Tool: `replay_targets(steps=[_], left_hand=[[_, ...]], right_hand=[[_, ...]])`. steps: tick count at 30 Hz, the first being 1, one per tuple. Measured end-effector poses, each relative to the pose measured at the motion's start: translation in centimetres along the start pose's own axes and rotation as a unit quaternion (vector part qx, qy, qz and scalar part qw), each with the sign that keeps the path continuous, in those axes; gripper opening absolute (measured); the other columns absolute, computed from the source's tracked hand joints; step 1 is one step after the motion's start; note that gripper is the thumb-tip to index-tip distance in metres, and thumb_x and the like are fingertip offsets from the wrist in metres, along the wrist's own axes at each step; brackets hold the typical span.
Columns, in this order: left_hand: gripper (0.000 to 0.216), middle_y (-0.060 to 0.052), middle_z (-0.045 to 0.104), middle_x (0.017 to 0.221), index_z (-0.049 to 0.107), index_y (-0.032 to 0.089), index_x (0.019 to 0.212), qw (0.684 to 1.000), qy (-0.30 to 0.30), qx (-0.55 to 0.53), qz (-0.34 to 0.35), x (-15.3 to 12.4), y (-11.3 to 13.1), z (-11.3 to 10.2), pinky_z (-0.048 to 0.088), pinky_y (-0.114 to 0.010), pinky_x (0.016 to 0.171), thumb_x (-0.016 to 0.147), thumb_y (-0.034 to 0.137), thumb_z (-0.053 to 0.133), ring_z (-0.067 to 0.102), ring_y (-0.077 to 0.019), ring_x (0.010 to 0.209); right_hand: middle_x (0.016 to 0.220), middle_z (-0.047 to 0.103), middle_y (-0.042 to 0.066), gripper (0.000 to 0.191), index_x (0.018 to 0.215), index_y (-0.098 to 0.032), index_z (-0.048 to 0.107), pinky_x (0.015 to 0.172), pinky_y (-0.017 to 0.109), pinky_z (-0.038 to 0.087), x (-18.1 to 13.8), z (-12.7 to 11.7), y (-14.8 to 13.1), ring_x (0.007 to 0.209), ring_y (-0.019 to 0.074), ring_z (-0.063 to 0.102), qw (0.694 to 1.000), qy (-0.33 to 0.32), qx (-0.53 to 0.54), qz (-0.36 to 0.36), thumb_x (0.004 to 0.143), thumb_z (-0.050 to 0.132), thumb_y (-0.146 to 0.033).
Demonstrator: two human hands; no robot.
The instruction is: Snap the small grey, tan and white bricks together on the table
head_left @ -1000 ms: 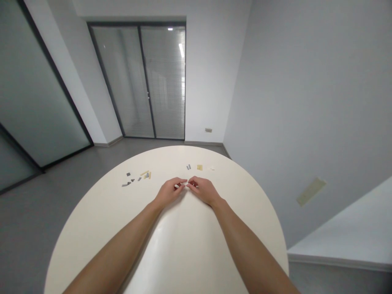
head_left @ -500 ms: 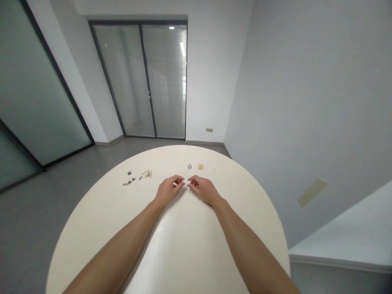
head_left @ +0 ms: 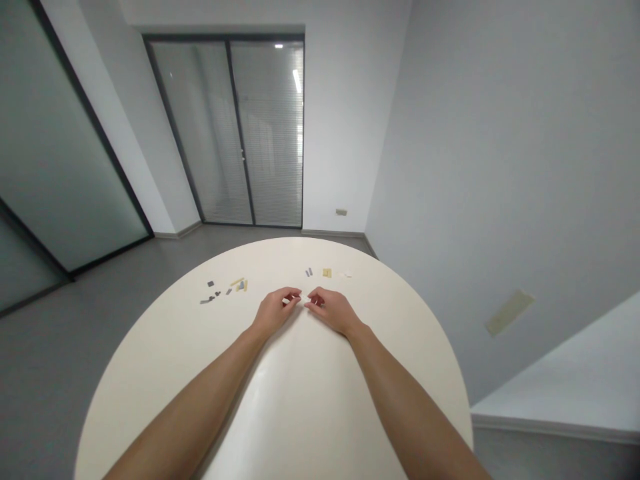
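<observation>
Both hands meet over the far half of the round white table (head_left: 300, 400). My left hand (head_left: 275, 309) is closed in a pinch on a small white piece (head_left: 304, 298), which looks like a building brick. From the other side my right hand (head_left: 334, 309) pinches the same piece, or one joined to it; fingers hide most of it, so I cannot tell. Just beyond the hands lie two small grey pieces (head_left: 309, 272), a flat yellow piece (head_left: 327, 273) and a small white piece (head_left: 349, 275).
On the table's left lie several loose pieces: a dark square piece (head_left: 211, 284), a grey strip (head_left: 205, 302) and a yellow strip (head_left: 237, 282). A glass door (head_left: 267, 133) stands behind the table, and a plain wall (head_left: 500, 147) is at the right.
The fingers have shifted very slightly around the white piece. The loose pieces lie where they were, and the view has moved a little.
</observation>
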State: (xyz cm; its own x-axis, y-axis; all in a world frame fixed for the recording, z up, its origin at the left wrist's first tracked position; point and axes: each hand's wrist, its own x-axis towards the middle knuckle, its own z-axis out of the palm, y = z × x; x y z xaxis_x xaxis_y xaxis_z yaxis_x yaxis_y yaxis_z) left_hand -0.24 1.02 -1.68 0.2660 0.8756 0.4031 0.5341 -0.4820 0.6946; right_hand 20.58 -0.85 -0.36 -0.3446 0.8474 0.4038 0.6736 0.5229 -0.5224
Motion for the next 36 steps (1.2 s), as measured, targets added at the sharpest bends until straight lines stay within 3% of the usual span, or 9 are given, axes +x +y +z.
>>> replay_targets(steps=[7, 20, 26, 36], left_hand=[[0.026, -0.003, 0.073, 0.103, 0.069, 0.024, 0.109, 1.0, -0.012, 0.013, 0.013, -0.21, -0.08, 0.11, 0.054, -0.028, 0.079, 0.089, 0.033, 0.055, 0.067, -0.0161, 0.085], [0.022, -0.002, 0.072, 0.094, 0.069, 0.024, 0.101, 0.996, -0.042, 0.081, 0.002, -0.41, 0.42, -0.12, 0.05, -0.028, 0.076, 0.088, 0.031, 0.052, 0.065, -0.0172, 0.082], [0.024, -0.008, 0.07, 0.106, 0.069, 0.022, 0.104, 0.988, -0.046, 0.124, 0.075, -0.47, 0.45, 0.16, 0.048, -0.035, 0.091, 0.086, 0.027, 0.055, 0.061, -0.0226, 0.101], [0.024, -0.008, 0.066, 0.118, 0.072, 0.022, 0.099, 0.987, -0.05, 0.13, 0.078, -0.39, 0.11, 0.27, 0.044, -0.039, 0.102, 0.089, 0.028, 0.051, 0.058, -0.0242, 0.113]], right_hand=[[0.092, 0.071, 0.001, 0.022, 0.108, -0.024, 0.064, 0.074, 0.026, 0.047, 0.0, 0.17, 0.12, 0.078, 0.0142, 0.064, 1.0, -0.002, 0.008, -0.007, 0.089, 0.064, -0.035], [0.108, 0.069, 0.004, 0.024, 0.112, -0.023, 0.067, 0.084, 0.026, 0.047, -0.09, -0.07, 0.02, 0.089, 0.0137, 0.064, 0.999, 0.017, -0.009, -0.034, 0.092, 0.054, -0.021], [0.108, 0.07, 0.004, 0.024, 0.111, -0.022, 0.068, 0.087, 0.027, 0.047, 0.02, 0.08, 0.09, 0.093, 0.0153, 0.063, 0.999, 0.007, -0.038, -0.006, 0.092, 0.054, -0.022], [0.096, 0.071, 0.004, 0.017, 0.096, -0.021, 0.07, 0.086, 0.028, 0.043, 0.31, 0.04, 0.4, 0.095, 0.0168, 0.061, 0.996, -0.004, -0.086, 0.026, 0.093, 0.056, -0.029]])
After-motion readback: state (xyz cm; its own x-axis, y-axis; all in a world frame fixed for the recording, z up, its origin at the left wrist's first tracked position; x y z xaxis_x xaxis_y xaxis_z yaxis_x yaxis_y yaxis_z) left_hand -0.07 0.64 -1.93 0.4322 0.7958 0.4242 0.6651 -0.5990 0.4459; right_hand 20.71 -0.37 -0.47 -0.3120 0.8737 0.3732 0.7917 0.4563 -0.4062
